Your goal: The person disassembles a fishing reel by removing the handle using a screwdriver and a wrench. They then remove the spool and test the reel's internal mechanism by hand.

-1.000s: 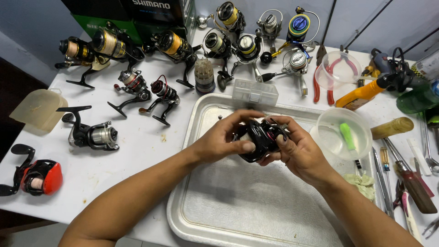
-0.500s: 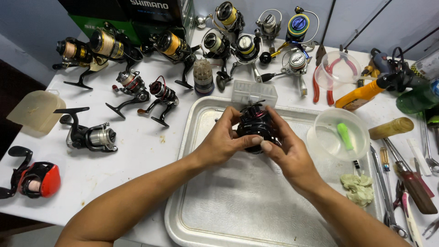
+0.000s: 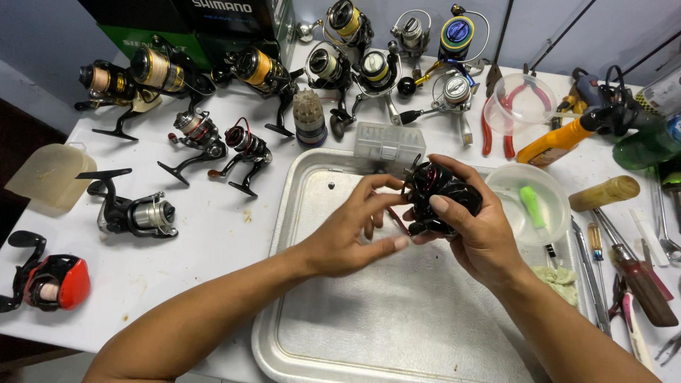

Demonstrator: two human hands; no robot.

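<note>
- the right hand [image 3: 477,234] had its grip closed round a small black fishing reel with red trim [image 3: 438,195], held in the air above the back part of a large rectangular silver metal tray [image 3: 340,340].
- the left hand [image 3: 349,230] sat just beside the reel, fingers curled loosely and narrow, fingertips at its left side; whether they pinched a part could not be told.
- the tray lay on a white surface [image 3: 213,241], scuffed and speckled with small stains.
- spinning reels stood in a crowd along the back of the surface, among them a black and silver spinning reel [image 3: 131,211] to the left.
- a red and black low-profile reel [image 3: 53,282] lay at the near left edge.
- a clear round plastic bowl holding a green piece [image 3: 530,207] stood just right of the hands.
- red-handled pliers [image 3: 496,117], screwdrivers and a wooden-handled tool [image 3: 604,193] lay on the right.
- a pale blue wall rose behind the surface.
</note>
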